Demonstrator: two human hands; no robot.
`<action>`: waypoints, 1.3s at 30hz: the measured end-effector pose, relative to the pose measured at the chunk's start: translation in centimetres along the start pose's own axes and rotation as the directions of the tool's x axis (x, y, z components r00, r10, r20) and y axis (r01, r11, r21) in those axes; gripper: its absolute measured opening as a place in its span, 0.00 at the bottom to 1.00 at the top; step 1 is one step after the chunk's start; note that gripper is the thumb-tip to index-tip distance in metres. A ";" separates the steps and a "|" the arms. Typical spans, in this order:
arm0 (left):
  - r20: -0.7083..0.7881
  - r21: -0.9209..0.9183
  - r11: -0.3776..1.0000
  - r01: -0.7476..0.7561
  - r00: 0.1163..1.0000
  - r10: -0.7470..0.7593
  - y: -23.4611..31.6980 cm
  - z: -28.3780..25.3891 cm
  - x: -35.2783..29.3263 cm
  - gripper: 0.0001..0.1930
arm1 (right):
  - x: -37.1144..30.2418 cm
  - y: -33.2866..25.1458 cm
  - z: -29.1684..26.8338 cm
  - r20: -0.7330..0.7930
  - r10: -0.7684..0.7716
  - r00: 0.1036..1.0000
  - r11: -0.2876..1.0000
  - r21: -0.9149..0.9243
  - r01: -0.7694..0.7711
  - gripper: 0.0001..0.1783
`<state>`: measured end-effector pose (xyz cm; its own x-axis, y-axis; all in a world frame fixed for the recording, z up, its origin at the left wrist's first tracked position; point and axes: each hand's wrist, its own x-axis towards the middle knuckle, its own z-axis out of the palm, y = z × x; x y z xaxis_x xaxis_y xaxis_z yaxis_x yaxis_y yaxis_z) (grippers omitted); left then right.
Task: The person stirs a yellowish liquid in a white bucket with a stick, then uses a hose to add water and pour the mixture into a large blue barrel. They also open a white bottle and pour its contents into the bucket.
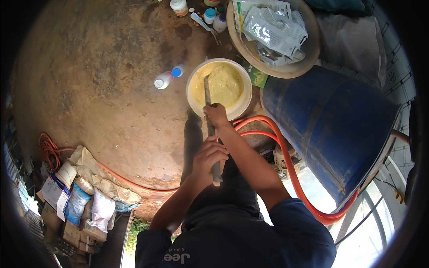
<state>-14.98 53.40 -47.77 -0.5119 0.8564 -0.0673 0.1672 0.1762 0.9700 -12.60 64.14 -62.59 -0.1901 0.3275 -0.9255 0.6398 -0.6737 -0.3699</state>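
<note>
A long grey-brown stick (207,91) dips into a thick, pale yellow mixture (225,81) inside a round white bucket (245,100). My right hand (216,115) is wrapped round the stick's middle, over the bucket's near rim. Lower down, closer to my body, my left hand (209,157) grips the same stick near its upper end. The stick leans back toward me, and its far tip is sunk in the mixture. To the bucket's left are a white bottle (163,81) and a blue cap or small blue-topped container (178,70).
A wide basin (237,44) of empty-looking silver packets (275,31) stands beyond the bucket. On the right is a big blue barrel (328,129), with an orange hose (286,156) curving past it. Small bottles (210,16) stand at the back; sacks and boxes (78,201) lie lower left.
</note>
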 end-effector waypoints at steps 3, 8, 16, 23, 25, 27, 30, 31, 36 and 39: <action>0.011 0.019 0.997 0.074 0.997 -0.074 1.4 0.4 -2.3 0.07 | -1.9 2.6 0.4 0.085 0.054 0.995 0.997 0.058 -0.059 0.09; 0.086 -0.031 0.995 0.097 0.992 -0.094 3.3 3.3 -4.9 0.09 | -4.6 7.7 -2.9 0.003 0.098 0.995 0.995 -0.003 -0.098 0.12; 0.102 -0.197 0.980 -0.017 0.994 0.038 2.2 8.1 -1.5 0.07 | -2.8 4.5 -11.2 -0.137 0.111 0.984 0.993 0.047 -0.105 0.10; 0.079 -0.059 0.997 -0.044 0.996 0.049 -0.7 2.7 0.2 0.10 | 0.5 0.8 -3.6 -0.102 -0.049 0.994 0.992 0.115 0.060 0.11; 0.067 -0.016 0.999 -0.032 0.997 0.033 -0.3 1.7 -1.0 0.08 | -0.4 1.8 -1.3 -0.082 -0.022 0.996 0.990 0.135 0.033 0.16; 0.068 -0.002 0.999 0.034 0.997 -0.034 0.6 1.3 -2.8 0.07 | -1.4 3.3 -0.8 0.029 0.046 0.999 0.991 0.125 -0.049 0.21; 0.068 0.036 0.997 0.062 0.996 -0.064 1.8 2.2 -5.2 0.06 | -3.1 6.5 -0.8 0.091 0.136 0.987 0.986 0.084 -0.144 0.20; 0.091 0.038 0.997 0.070 0.993 -0.073 2.3 2.7 -5.9 0.06 | -3.9 7.9 -1.1 0.026 0.144 0.989 0.987 0.073 -0.145 0.17; 0.129 -0.110 0.990 0.086 0.989 -0.072 3.3 6.2 -6.4 0.10 | -4.1 10.5 -6.3 -0.108 0.144 0.984 0.980 -0.122 -0.157 0.17; 0.141 -0.185 0.980 0.076 0.989 -0.050 2.7 7.6 -4.8 0.10 | -3.8 8.2 -10.4 -0.028 0.203 0.979 0.979 0.011 -0.203 0.19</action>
<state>-5.68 53.39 -46.58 -0.3956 0.9065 -0.1478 -0.0313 0.1476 0.9886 1.11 64.23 -61.29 -0.0351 0.2026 -0.9786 0.6566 -0.7336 -0.1755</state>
